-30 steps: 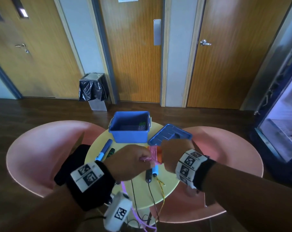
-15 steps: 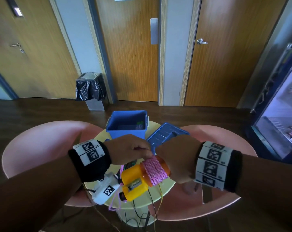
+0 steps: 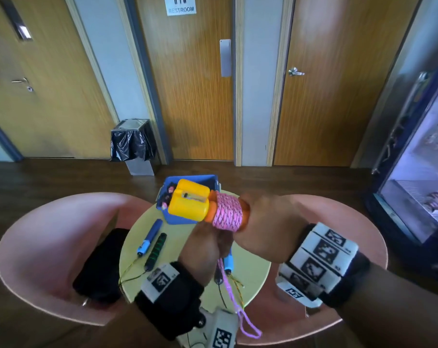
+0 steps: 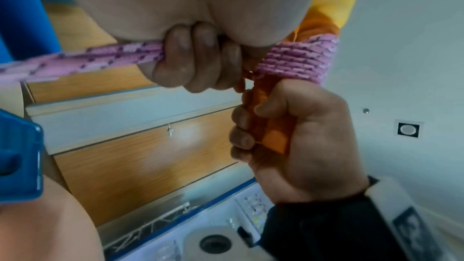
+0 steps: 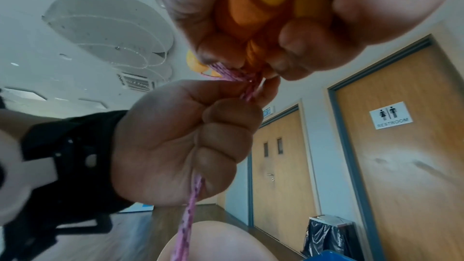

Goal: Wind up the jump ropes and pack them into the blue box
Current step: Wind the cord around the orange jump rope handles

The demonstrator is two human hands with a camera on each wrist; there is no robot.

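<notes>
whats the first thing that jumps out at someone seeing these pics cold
The bright yellow and orange jump rope handle held up at centre frame, with pink rope coiled tightly round its orange part. The right hand grips the orange end while the left hand, just below, pinches the loose rope, whose tail hangs toward the floor. Behind them sits the blue box on a small round yellow table, with other handles lying beside it.

Lined bin (image 3: 132, 144) beside restroom door (image 3: 188, 79)
</notes>
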